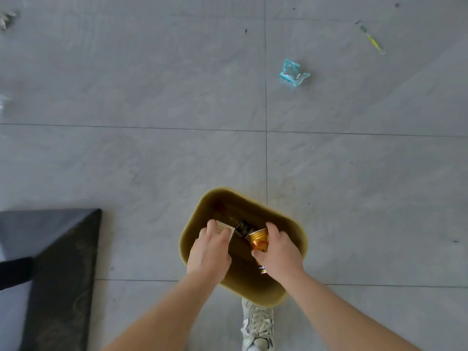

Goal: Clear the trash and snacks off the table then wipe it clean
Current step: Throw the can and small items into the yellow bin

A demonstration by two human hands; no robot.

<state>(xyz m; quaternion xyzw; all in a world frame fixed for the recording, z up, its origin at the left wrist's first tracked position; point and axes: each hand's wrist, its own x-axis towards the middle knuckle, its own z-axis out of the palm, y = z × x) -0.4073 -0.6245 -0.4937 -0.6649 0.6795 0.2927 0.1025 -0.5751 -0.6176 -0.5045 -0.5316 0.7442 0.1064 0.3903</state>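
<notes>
An olive-yellow trash bin [296, 239] stands on the grey tiled floor below me. Over its opening my left hand [210, 252] grips a small white box [225, 228]. My right hand [277, 249] holds an orange snack cup [258, 240] above the bin. A dark packet [243, 228] shows between the two items, inside the bin's mouth. The bin's bottom is dark and mostly hidden by my hands.
A corner of the dark table [60, 262] juts in at lower left. A teal wrapper [292, 72] and a yellow stick-like object [373, 40] lie on the floor farther off. My white sneaker [257, 325] stands just behind the bin.
</notes>
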